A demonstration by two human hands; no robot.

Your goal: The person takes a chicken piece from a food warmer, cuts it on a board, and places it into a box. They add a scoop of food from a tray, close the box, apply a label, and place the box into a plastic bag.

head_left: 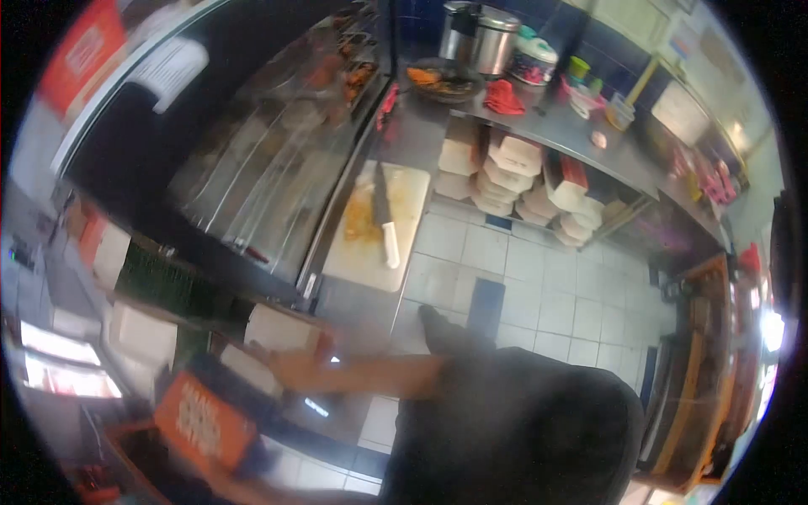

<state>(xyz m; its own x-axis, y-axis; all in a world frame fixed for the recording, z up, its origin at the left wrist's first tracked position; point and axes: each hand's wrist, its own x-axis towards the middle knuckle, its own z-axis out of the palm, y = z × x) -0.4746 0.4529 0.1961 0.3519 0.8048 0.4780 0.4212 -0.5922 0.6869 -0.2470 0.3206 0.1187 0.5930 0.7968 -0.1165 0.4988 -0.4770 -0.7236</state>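
My left hand (216, 477) is at the bottom edge of an orange takeaway box (202, 423) with white lettering, gripping it. My right hand (273, 364) reaches in from the right, beside a white-lined open box (251, 370) just above the orange one; motion smears its fingers. Close behind that hand stands another open takeaway box (284, 326) with a pale inside. Farther off, a white cutting board (347, 248) with yellow-orange stains lies on the metal counter. A knife (385, 215) with a white handle rests across it.
A glass display case (261, 160) borders the counter. Stacked takeaway boxes (505, 181) fill the shelf under the back counter (547, 126). On top are a pan of food (442, 82), a red cloth (503, 98) and steel pots (495, 42). A wooden rack (690, 379) stands right.
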